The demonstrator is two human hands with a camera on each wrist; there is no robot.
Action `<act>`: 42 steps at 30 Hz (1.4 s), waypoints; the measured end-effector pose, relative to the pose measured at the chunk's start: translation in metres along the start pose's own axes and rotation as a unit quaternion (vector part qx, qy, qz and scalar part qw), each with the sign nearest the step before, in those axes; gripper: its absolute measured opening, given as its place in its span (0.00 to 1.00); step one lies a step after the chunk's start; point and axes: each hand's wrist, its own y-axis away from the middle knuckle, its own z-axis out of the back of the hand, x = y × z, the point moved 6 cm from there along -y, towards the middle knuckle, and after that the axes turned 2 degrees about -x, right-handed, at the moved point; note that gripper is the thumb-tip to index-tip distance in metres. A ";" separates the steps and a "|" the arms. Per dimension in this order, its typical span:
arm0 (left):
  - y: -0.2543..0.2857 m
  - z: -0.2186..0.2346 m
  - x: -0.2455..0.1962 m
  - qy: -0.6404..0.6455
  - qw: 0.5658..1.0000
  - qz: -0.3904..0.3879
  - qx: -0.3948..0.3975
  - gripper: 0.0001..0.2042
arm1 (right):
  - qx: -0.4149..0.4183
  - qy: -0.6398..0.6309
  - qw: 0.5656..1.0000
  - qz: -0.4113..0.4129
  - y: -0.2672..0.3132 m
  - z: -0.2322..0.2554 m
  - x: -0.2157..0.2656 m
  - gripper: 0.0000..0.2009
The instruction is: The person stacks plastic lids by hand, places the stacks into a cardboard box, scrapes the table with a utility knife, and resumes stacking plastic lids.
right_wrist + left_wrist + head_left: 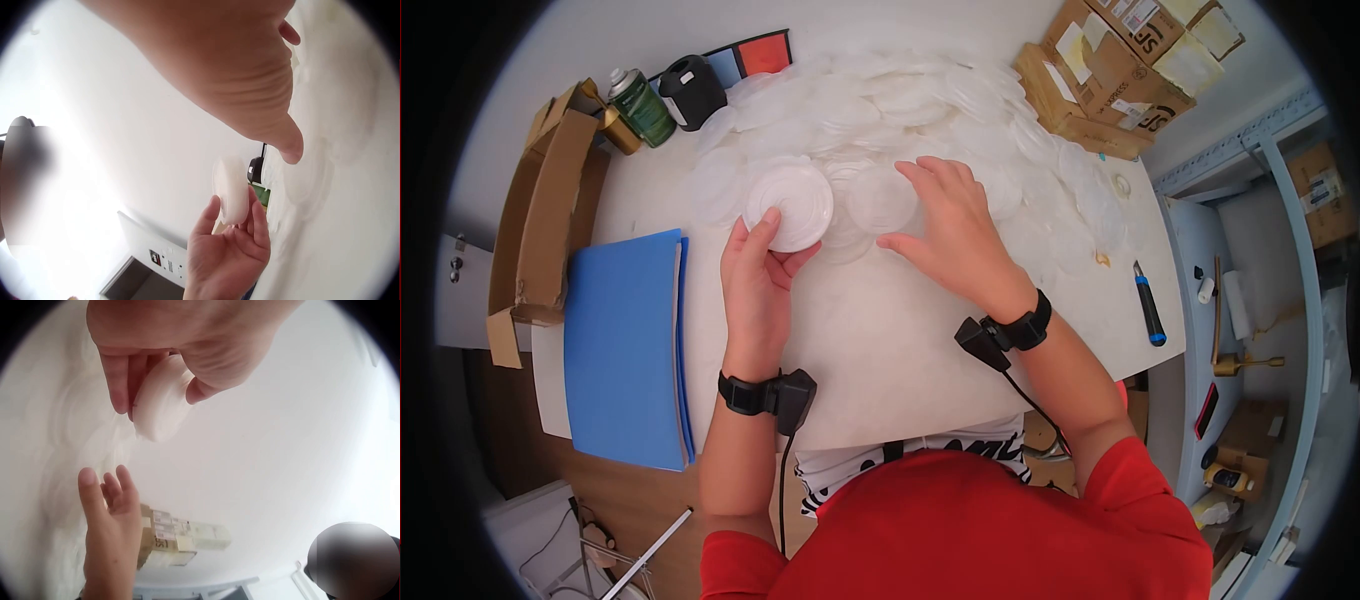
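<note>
My left hand (758,290) grips a stack of round, translucent white plastic lids (792,203), thumb on the upper face and fingers beneath. Seen edge-on in the left wrist view, the stack (164,403) looks several lids thick. To the right, my right hand (950,225) has its thumb and fingers spread apart with nothing between them. Just left of its fingertips lies another round lid (880,198) at the near edge of the pile. A broad heap of loose lids (870,105) covers the back of the table.
A blue folder (625,350) and an open cardboard box (550,220) lie at the left. Behind them stand a green can (642,108) and a black bottle (692,92). Cardboard boxes (1115,75) sit at the back right, a utility knife (1148,303) near the right edge.
</note>
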 end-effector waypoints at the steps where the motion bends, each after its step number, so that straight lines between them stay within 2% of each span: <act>1: 0.000 -0.001 0.000 0.002 1.000 -0.002 0.000 0.21 | 0.000 0.001 1.000 0.003 -0.003 -0.002 0.001 0.38; 4: 0.001 -0.002 0.005 0.011 1.000 0.009 0.001 0.21 | 0.017 0.035 0.999 0.022 -0.011 -0.012 0.006 0.40; 10: 0.000 -0.002 0.008 0.013 0.999 0.029 0.002 0.20 | 0.043 0.040 0.998 -0.002 -0.014 -0.020 0.005 0.39; 16: 0.001 -0.004 0.008 0.038 0.998 0.037 0.016 0.19 | -0.033 0.033 0.999 -0.025 -0.015 0.022 0.004 0.38; 19: 0.005 -0.011 0.012 0.031 0.997 0.051 0.038 0.19 | -0.041 0.017 0.999 -0.013 -0.012 0.041 0.014 0.38; 21: 0.010 -0.020 0.013 -0.015 0.996 0.063 0.063 0.22 | -0.021 -0.006 0.999 0.043 -0.008 0.044 0.031 0.38; 22: 0.010 -0.022 0.017 -0.014 0.995 0.068 0.067 0.22 | -0.021 -0.003 0.999 0.037 -0.006 0.045 0.035 0.38; 24: 0.013 -0.028 0.024 0.009 0.992 0.077 0.098 0.26 | 0.009 -0.007 0.995 0.101 -0.002 0.041 0.052 0.39; 27: 0.020 -0.038 0.021 -0.005 0.988 0.092 0.120 0.32 | 0.038 -0.005 0.990 0.135 0.000 0.036 0.061 0.39; 36: 0.018 -0.035 0.032 -0.037 0.979 0.133 0.150 0.38 | 0.076 -0.001 0.987 0.145 0.002 0.032 0.063 0.39; 40: 0.015 -0.030 0.036 -0.023 0.978 0.139 0.153 0.35 | 0.080 -0.007 0.986 0.146 0.004 0.032 0.062 0.39; 42: 0.019 -0.032 0.030 -0.082 0.978 0.110 0.156 0.27 | 0.079 -0.015 0.987 0.141 0.004 0.033 0.061 0.40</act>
